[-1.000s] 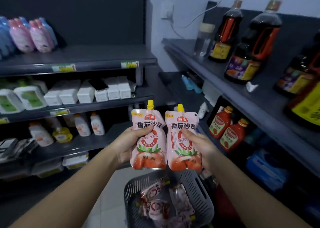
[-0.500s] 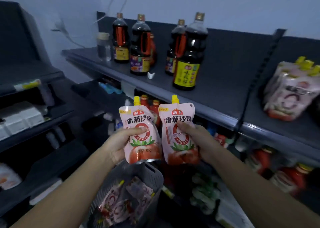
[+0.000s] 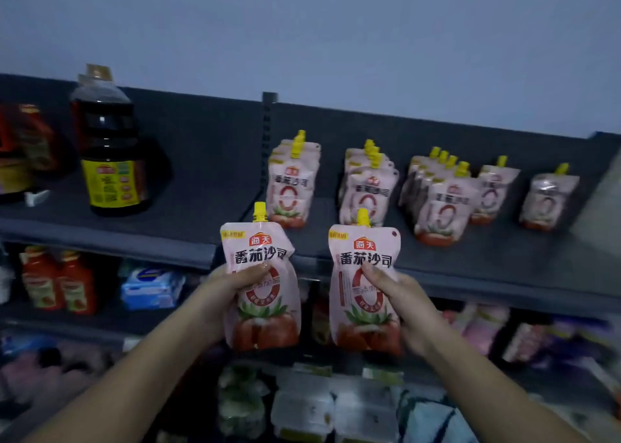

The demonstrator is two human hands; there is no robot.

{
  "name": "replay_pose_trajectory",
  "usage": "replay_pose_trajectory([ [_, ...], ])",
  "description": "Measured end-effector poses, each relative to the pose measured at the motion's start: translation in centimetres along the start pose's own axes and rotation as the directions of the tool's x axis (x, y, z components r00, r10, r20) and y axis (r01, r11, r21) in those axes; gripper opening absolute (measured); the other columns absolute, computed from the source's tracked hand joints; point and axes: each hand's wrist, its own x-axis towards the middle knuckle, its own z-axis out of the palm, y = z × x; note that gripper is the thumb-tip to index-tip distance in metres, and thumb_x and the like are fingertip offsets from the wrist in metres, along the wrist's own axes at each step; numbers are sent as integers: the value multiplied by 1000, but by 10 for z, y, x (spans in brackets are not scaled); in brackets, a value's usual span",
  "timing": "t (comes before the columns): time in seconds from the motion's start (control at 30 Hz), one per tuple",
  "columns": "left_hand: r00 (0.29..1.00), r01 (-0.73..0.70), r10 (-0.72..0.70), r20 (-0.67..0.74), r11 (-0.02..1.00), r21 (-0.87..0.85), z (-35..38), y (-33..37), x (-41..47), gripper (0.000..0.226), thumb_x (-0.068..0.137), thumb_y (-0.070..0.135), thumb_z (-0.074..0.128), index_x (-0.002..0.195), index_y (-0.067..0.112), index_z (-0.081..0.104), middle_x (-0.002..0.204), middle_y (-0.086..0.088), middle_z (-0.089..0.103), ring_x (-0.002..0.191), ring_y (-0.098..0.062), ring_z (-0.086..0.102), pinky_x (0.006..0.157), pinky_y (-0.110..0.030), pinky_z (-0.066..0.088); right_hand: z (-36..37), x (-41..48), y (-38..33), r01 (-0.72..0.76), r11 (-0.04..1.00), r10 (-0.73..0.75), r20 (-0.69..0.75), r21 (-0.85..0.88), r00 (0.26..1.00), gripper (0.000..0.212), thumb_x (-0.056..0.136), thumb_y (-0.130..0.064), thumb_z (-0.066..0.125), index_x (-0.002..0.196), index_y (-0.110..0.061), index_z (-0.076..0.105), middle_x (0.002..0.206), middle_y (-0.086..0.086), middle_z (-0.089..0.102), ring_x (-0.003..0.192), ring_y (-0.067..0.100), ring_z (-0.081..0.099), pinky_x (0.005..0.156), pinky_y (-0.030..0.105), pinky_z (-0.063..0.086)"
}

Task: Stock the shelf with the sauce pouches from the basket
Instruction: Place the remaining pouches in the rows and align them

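Carefully: a clumsy push could topple the standing rows (image 3: 368,190).
Left hand (image 3: 232,294) grips one pouch (image 3: 258,251), right hand (image 3: 403,305) a second pouch (image 3: 364,251), both just before the shelf (image 3: 470,268); brushing its rows tips them.

Pale pink sauce pouches (image 3: 260,247) showing red tomatoes, green leaves and a red ring, yellow caps (image 3: 259,211) topping them, dark grey shelf (image 3: 188,215) carrying a dark brown bottle (image 3: 109,140) wearing a yellow label (image 3: 109,182)
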Motion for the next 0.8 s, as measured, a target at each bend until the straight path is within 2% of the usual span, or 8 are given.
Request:
replay_pose_trajectory([
  [0.13,990,32,-36,138,999,28,99,-32,21,30,61,10,67,90,8,67,75,-13,75,64,-25,72,57,-35,59,-93,-20,-22,68,998,-66,-97,16,993,29,66,-27,68,87,-8,71,86,14,75,73,24,73,65,31,60],
  [0.33,958,21,-43,283,997,78,219,-73,46,31,61,11,67,92,8,67,83,-13,75,68,-22,72,59,-32,60,-197,-40,-43,109,994,-102,-181,30,978,23,67,-26,69,82,-8,72,85,16,75,69,24,72,59,31,59],
  [0.47,931,19,-56,360,994,106,280,-86,65,31,62,11,66,92,8,66,78,-8,76,67,-20,72,57,-29,59,-253,-46,-52,132,990,-114,-273,50,955,20,75,-23,68,88,-8,70,83,13,76,67,21,72,58,28,58],
  [0.57,911,6,-58,409,992,127,319,-93,88,33,62,11,67,95,10,67,81,-7,76,71,-20,73,63,-31,59,-290,-43,-58,162,984,-131,-329,68,935,27,67,-26,71,87,-8,70,83,13,76,68,22,72,60,30,59],
  [0.63,905,-8,-56,421,989,149,343,-97,104,37,62,10,68,99,10,66,82,-6,76,71,-19,73,62,-30,59,-312,-37,-62,164,984,-127,-364,74,923,31,63,-26,72,88,-7,70,84,13,76,69,22,72,63,31,60],
  [0.7,904,-25,-50,425,985,169,366,-100,122,30,66,6,68,96,12,67,77,-3,76,69,-17,73,61,-31,58,-333,-27,-70,157,985,-121,-373,69,920,34,62,-26,72,89,-6,70,86,15,75,70,23,72,64,31,60],
  [0.8,895,-45,-53,443,977,209,397,-101,155,24,68,8,69,92,13,68,79,-3,77,80,-22,72,71,-35,54,-362,-5,-87,163,986,-141,-361,31,922,39,63,-29,72,95,-6,69,91,15,75,76,26,73,69,33,60],
])
